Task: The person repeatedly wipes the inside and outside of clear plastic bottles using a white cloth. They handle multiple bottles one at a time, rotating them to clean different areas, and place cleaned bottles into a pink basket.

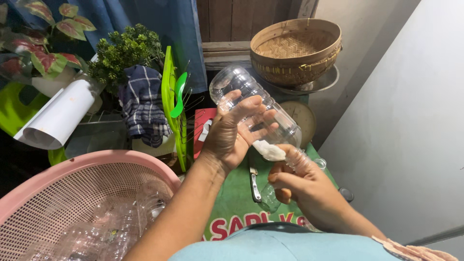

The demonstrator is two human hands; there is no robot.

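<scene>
Clear plastic bottle (pixel 251 99), tilted: left hand (pixel 232 135) grips its body; right hand (pixel 302 186) pinches white label scrap (pixel 269 151) near neck. Label-peeling stage; needs steady pull. Pink basket (pixel 58 174) adjacent.

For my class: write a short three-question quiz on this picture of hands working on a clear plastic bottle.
1. True or false: the left hand grips the body of the clear bottle.
2. What does the right hand pinch at the bottle's neck end? A) a white scrap of label B) a green spoon C) a checked cloth
3. What lies in the pink basket at lower left?

Key: 1 true. 2 A. 3 other clear plastic bottles.
</scene>
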